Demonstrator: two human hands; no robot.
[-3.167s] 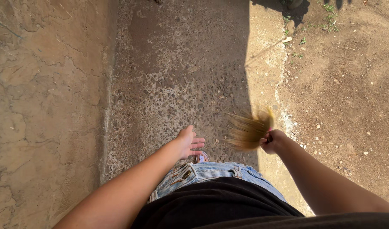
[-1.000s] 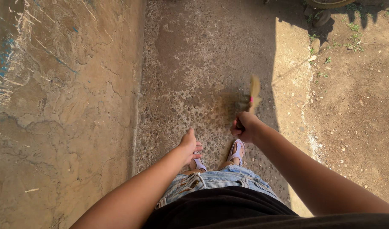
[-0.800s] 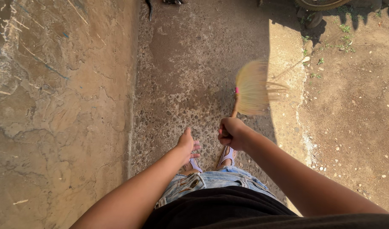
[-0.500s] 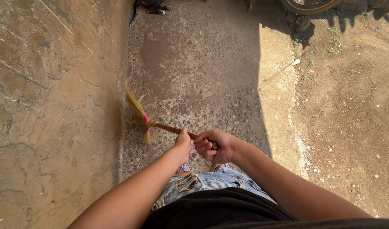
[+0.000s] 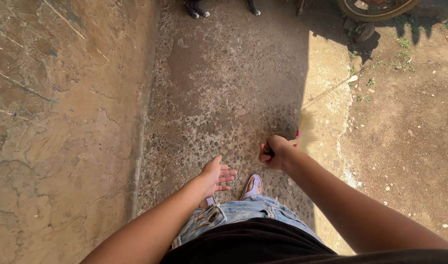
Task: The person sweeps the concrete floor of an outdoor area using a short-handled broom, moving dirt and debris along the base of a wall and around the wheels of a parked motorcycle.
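My right hand (image 5: 275,152) is closed around the wooden handle of a small straw hand broom (image 5: 303,133). Its pale bristles with a pink binding are blurred, just right of my fist over the pebbled concrete path (image 5: 224,98). My left hand (image 5: 217,173) hangs open, fingers spread, holding nothing, above my denim shorts (image 5: 236,215). A lilac sandal (image 5: 253,186) on one foot shows between my two hands.
A cracked, mud-coloured wall (image 5: 62,122) runs along the left of the path. Bare dirt with small stones (image 5: 404,137) lies to the right. A wheel (image 5: 375,7) stands at the top right, and an animal's paws (image 5: 197,10) show at the top edge.
The broom has swung from the left side by the wall across to the right, and my right hand moved right and away from my left hand.
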